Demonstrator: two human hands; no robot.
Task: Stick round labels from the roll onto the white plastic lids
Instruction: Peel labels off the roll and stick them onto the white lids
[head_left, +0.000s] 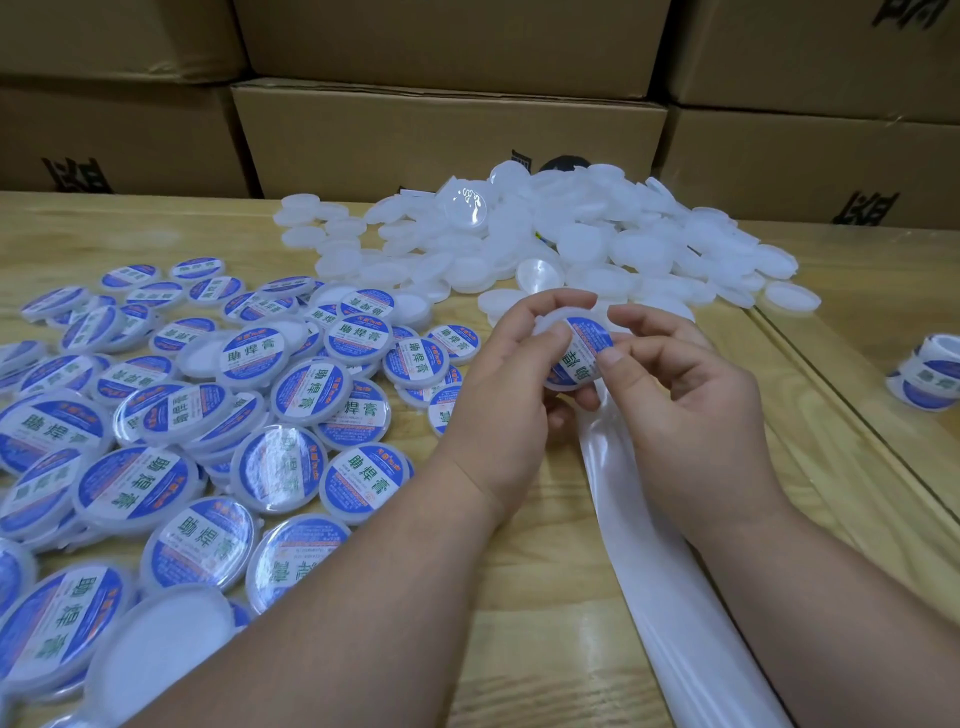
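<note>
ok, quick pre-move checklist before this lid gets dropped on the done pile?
1. Lid held by both hands: ok, left hand grips its left rim, right hand pinches its right side.
2. Label on the lid: ok, blue face shows.
3. Label pressed flat all round: cannot tell, both thumbs cover its edges.
4. Labelled pile within reach at the left: ok.
5. Blank lids left to do: ok, heap behind the hands.
6. Label roll available: ok, at the right edge.
</note>
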